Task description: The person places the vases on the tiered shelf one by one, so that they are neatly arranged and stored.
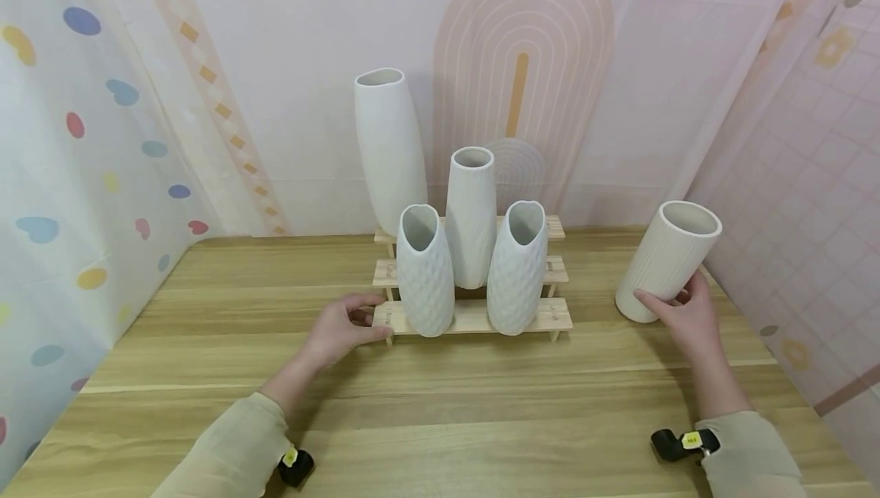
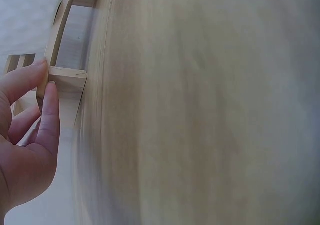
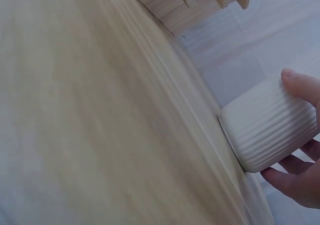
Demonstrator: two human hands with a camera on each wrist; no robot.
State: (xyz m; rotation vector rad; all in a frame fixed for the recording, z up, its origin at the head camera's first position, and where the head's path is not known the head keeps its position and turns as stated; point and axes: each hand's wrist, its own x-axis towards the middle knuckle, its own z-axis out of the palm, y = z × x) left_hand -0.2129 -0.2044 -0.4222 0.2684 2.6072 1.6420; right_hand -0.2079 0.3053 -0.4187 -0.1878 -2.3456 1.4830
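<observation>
At the right of the head view, my right hand (image 1: 690, 322) grips a white ribbed cylindrical vase (image 1: 670, 261) low on its side. The vase's base (image 3: 240, 145) is at the tabletop in the right wrist view; whether it bears its full weight there I cannot tell. My left hand (image 1: 347, 326) pinches the left end of the lowest board of a three-tier wooden stand (image 1: 470, 316), thumb on top and fingers below. Two dimpled white vases, one left (image 1: 428, 284) and one right (image 1: 516, 284), stand on that lowest step.
A slim white vase (image 1: 471, 223) stands on the middle step. Behind it, a tall white vase (image 1: 390, 147) is on the top step's left side. The wooden table (image 1: 440, 422) meets a patterned curtain (image 1: 289, 63) at the back and sides.
</observation>
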